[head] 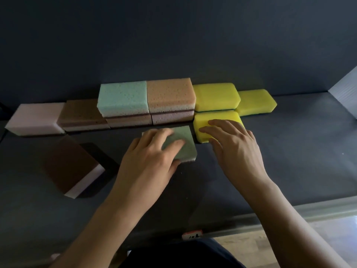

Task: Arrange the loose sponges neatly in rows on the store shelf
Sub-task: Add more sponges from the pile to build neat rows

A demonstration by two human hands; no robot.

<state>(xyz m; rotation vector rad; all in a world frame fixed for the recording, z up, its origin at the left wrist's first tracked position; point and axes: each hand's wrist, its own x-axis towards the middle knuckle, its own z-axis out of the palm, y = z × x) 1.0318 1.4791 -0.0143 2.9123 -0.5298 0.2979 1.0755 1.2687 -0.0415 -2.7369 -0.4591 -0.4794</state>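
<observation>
A green sponge (pixel 183 141) lies flat on the dark shelf (pixel 289 151) in front of the back row. My left hand (pixel 152 159) rests on it, fingers spread over its top and thumb at its near edge. Just to its right sits a yellow sponge (pixel 202 126); my right hand (pixel 235 149) lies over it with straight fingers touching its top. Against the back wall stand a pink sponge (pixel 36 117), a brown sponge (pixel 81 115), a teal sponge (pixel 123 97) and an orange sponge (pixel 170 93) stacked on others, and two more yellow sponges (pixel 216 95).
A dark brown sponge with a pink layer (pixel 71 167) lies askew at the front left. A white panel (pixel 345 93) closes the shelf's right end. The shelf's front rail carries a small price tag (pixel 192 235). Bare shelf surface stretches to the right.
</observation>
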